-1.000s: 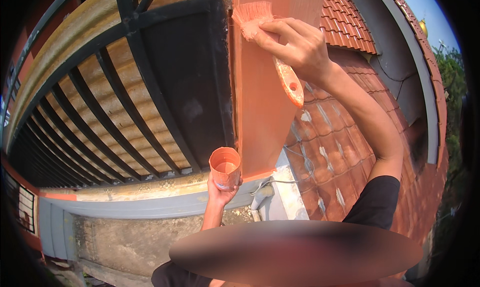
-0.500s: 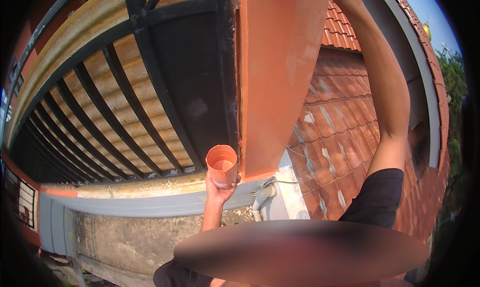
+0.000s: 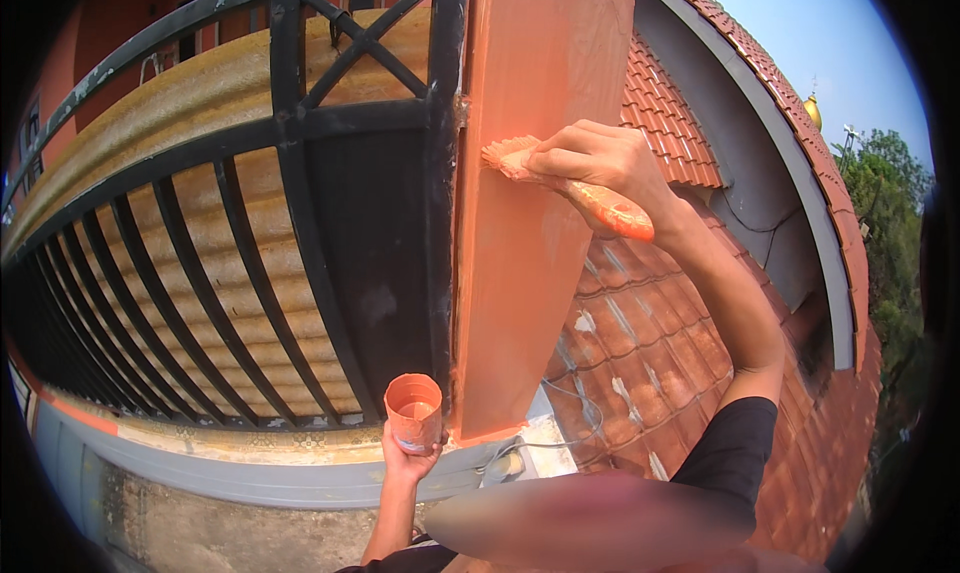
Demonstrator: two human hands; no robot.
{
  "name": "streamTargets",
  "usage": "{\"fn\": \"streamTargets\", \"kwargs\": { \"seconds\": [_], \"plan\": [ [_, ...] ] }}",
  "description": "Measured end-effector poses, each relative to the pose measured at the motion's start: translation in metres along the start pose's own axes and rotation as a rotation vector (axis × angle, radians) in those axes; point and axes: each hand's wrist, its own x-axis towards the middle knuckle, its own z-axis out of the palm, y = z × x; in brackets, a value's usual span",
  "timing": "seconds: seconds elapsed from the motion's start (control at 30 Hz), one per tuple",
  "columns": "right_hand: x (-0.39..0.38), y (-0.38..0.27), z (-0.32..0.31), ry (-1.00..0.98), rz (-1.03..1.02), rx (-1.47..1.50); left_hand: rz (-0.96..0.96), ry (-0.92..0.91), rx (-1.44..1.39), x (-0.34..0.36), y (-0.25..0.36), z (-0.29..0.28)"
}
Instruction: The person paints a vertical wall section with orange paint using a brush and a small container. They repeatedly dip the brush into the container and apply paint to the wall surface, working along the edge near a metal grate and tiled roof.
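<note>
My right hand [image 3: 605, 163] grips a paintbrush [image 3: 612, 209] by its paint-smeared handle. The splayed, orange-coated bristles touch or nearly touch the face of an orange pillar [image 3: 530, 273] near its left edge. Low in front of the pillar, my left hand [image 3: 410, 460] is wrapped round the base of an orange plastic cup [image 3: 414, 413]. The cup is upright, with orange paint inside and smears down its wall. Lighter, streaky patches show on the upper part of the pillar.
A black metal railing [image 3: 290, 133] with a solid panel [image 3: 375, 263] adjoins the pillar on the left. Corrugated yellowish sheeting [image 3: 255, 263] lies behind the bars. To the right slopes a red tiled roof [image 3: 660, 363]. A thin cable [image 3: 597, 413] loops by the pillar's foot.
My right hand has come down from the top edge, bringing the paintbrush into view against the pillar. The view has tilted up, so the cup and left hand appear lower.
</note>
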Motion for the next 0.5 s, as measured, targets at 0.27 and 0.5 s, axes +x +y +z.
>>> {"fn": "streamTargets", "kwargs": {
  "seconds": [0.27, 0.5],
  "plan": [
    [0.105, 0.090, -0.047, 0.262, 0.353, 0.402, -0.013, -0.009, -0.048, 0.017, -0.004, 0.002],
    [0.151, 0.107, -0.077, 0.363, 0.115, 0.300, 0.001, 0.030, -0.056, 0.030, -0.004, 0.001]
  ]
}}
